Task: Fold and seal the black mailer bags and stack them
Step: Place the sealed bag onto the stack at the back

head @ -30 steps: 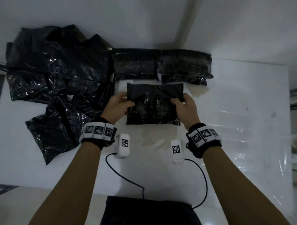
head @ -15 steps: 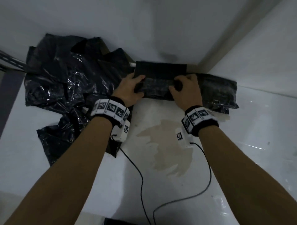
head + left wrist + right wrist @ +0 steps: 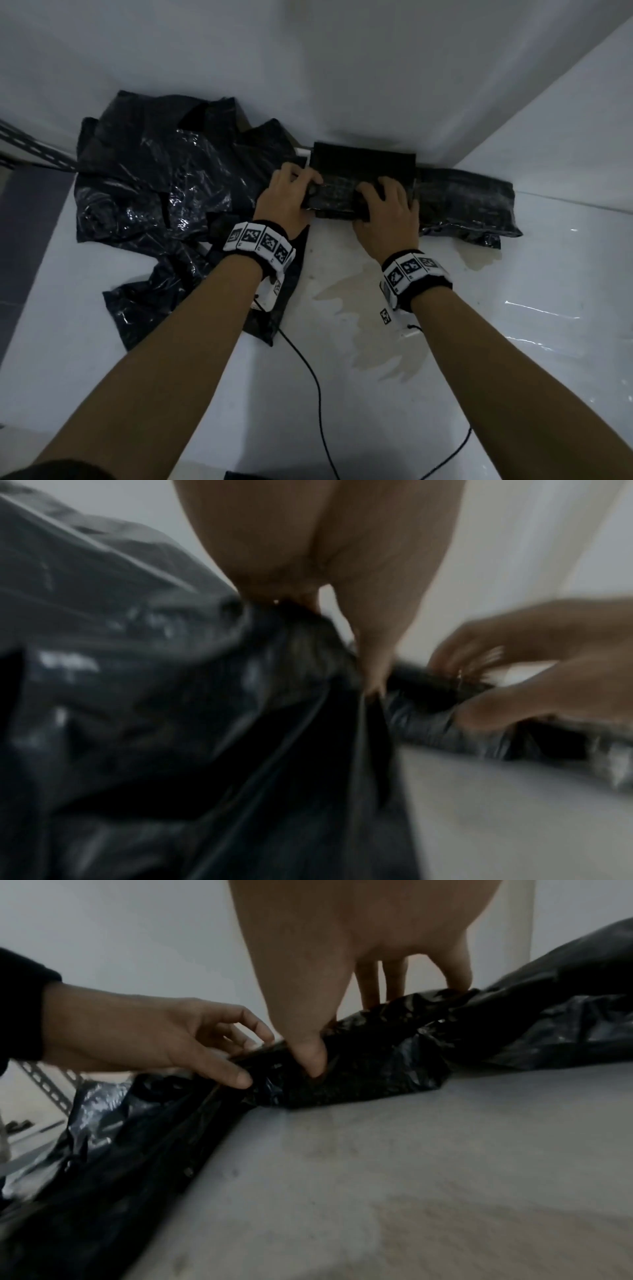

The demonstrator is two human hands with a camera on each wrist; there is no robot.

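Note:
A folded black mailer bag (image 3: 339, 195) lies on the left stack against the back wall. My left hand (image 3: 308, 188) holds its left end and my right hand (image 3: 370, 202) its right end. In the right wrist view the right hand (image 3: 346, 1034) has its thumb tucked into the bag's (image 3: 369, 1069) front and its fingers on top, while the left hand (image 3: 250, 1056) pinches the edge. The left wrist view is blurred; the left hand (image 3: 335, 642) meets the bag (image 3: 428, 691) there. A second folded stack (image 3: 466, 205) sits just to the right.
A heap of crumpled unfolded black bags (image 3: 154, 192) covers the table's back left. The white table (image 3: 513, 342) has a pale stain (image 3: 370, 325) in the middle. Wrist-camera cables (image 3: 315, 377) trail toward me. Walls close the back and right; a perforated metal rail (image 3: 30, 150) runs at far left.
Both hands carried the folded bag from the table's middle away to the back and set it on the left stack. My view moved forward with them.

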